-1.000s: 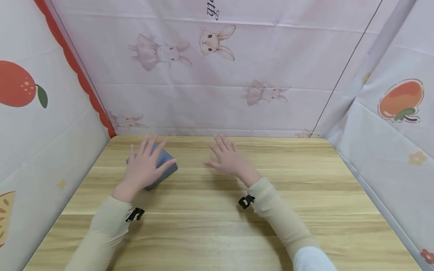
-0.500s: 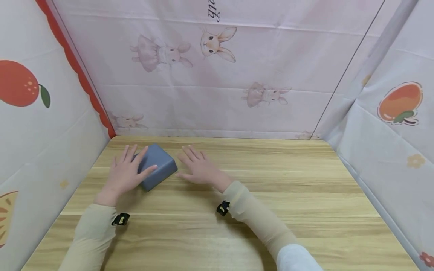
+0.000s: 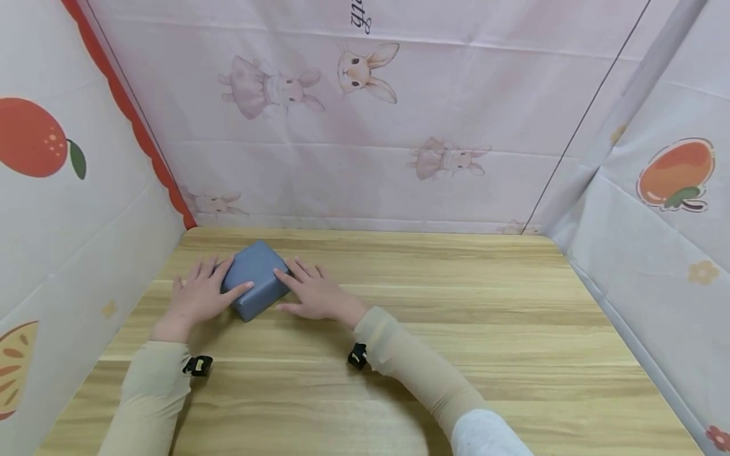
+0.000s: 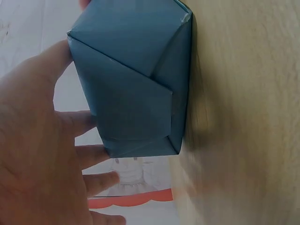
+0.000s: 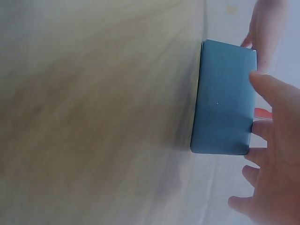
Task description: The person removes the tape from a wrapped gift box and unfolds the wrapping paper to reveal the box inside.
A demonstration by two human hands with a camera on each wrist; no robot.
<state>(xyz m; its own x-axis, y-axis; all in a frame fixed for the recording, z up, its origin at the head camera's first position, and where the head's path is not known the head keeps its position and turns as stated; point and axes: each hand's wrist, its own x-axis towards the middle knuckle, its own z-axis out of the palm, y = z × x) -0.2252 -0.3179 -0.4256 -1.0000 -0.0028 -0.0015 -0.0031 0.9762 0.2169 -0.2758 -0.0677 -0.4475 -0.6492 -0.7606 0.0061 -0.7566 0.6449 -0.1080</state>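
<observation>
A box wrapped in blue paper [image 3: 253,272] lies at an angle on the far left of the wooden table. My left hand [image 3: 199,294] is spread over its left side, thumb and index finger along the top edge. In the left wrist view, folded paper flaps show on the end of the blue box [image 4: 126,89]. From the other side, my right hand [image 3: 316,294] reaches to the box's right edge with fingers spread. The right wrist view shows a plain side of the box [image 5: 225,98], with the right fingertips [image 5: 260,79] right at its upper edge.
The wooden table [image 3: 456,329] extends to the right and toward me. A pink rabbit-print cloth [image 3: 365,177] stands along its back edge. White fruit-print cloths flank it at left [image 3: 114,253] and right [image 3: 644,253]. A black strap device [image 3: 198,365] sits on the left wrist.
My left hand has moved left and nearer to me, off the top of the box toward its left side. My right hand has come leftward across the table to the box's right edge.
</observation>
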